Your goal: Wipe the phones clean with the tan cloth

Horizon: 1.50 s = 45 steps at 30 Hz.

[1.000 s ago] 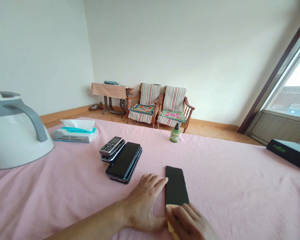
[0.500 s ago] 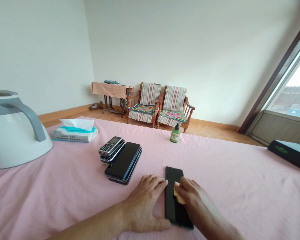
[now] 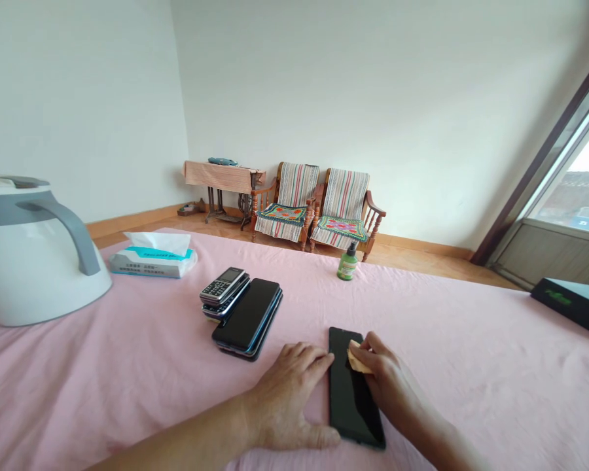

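A black smartphone [image 3: 352, 399] lies screen up on the pink tablecloth. My left hand [image 3: 287, 399] rests on the cloth at its left side, thumb and fingers apart, with the index fingertip and thumb tip touching the phone's edge. Pinched in my right hand [image 3: 385, 369] is a small folded yellow cloth [image 3: 358, 358], pressed against the upper right part of the screen. Left of my hands sits a stack of smartphones [image 3: 250, 317], with keypad phones [image 3: 223, 288] piled beside and partly against it.
A white and grey jug [image 3: 34, 261] stands at the far left, with a tissue pack [image 3: 152, 261] beside it. Farther back is a green spray bottle [image 3: 347, 265]. A black box [image 3: 569, 307] lies at the right edge. Two wooden chairs [image 3: 341, 209] stand beyond the table.
My right hand has slid the yellow cloth up the phone screen, away from me. My left hand keeps its place at the phone's edge. The view has shifted slightly.
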{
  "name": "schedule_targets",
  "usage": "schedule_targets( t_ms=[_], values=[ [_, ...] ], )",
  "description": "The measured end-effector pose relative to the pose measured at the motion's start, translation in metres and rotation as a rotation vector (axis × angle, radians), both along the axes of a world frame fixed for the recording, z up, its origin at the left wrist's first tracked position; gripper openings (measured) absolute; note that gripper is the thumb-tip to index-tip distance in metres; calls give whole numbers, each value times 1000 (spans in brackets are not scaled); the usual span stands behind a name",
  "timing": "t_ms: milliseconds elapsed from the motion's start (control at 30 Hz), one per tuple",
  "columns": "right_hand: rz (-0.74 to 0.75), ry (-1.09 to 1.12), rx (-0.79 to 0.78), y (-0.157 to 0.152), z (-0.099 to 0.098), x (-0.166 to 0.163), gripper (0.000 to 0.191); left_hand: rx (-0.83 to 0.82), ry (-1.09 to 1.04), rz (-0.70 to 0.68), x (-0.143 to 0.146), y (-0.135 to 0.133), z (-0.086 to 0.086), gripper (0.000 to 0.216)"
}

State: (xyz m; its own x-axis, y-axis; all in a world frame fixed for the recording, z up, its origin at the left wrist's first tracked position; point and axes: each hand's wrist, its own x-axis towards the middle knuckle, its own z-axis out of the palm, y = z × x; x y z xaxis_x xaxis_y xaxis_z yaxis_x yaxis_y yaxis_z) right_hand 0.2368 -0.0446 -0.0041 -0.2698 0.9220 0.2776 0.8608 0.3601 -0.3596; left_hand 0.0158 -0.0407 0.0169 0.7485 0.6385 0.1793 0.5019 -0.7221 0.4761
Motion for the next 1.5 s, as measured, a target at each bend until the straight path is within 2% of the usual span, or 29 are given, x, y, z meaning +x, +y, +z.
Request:
schedule_targets(
  t_ms=[133, 300, 433, 933, 1133, 1267, 1400, 1500],
  values=[
    [-60, 65, -12, -18, -1, 6, 30, 14, -13, -5, 0, 1, -1, 80],
    [-129, 343, -80, -26, -8, 6, 27, 45, -40, -2, 1, -2, -4, 76],
    [-214, 487, -32, -25, -16, 4, 25, 64, -52, 12, 2, -6, -8, 75],
    [-261, 521, -52, -27, -9, -6, 23, 39, -66, 45, 3, -13, -6, 70],
    [-272, 547, 8, -32, -6, -18, 23, 35, -55, 55, 3, -14, -5, 68],
    [-275, 604, -40, -30, -8, -14, 20, 36, -82, 50, 3, -14, -6, 66],
    [-290, 819, -98, -29, -5, -5, 16, 37, -101, 56, 4, -13, -9, 68],
    [-292, 1080, -234, -28, 2, -4, 15, 34, -128, 66, 5, -12, -10, 70]
  ],
)
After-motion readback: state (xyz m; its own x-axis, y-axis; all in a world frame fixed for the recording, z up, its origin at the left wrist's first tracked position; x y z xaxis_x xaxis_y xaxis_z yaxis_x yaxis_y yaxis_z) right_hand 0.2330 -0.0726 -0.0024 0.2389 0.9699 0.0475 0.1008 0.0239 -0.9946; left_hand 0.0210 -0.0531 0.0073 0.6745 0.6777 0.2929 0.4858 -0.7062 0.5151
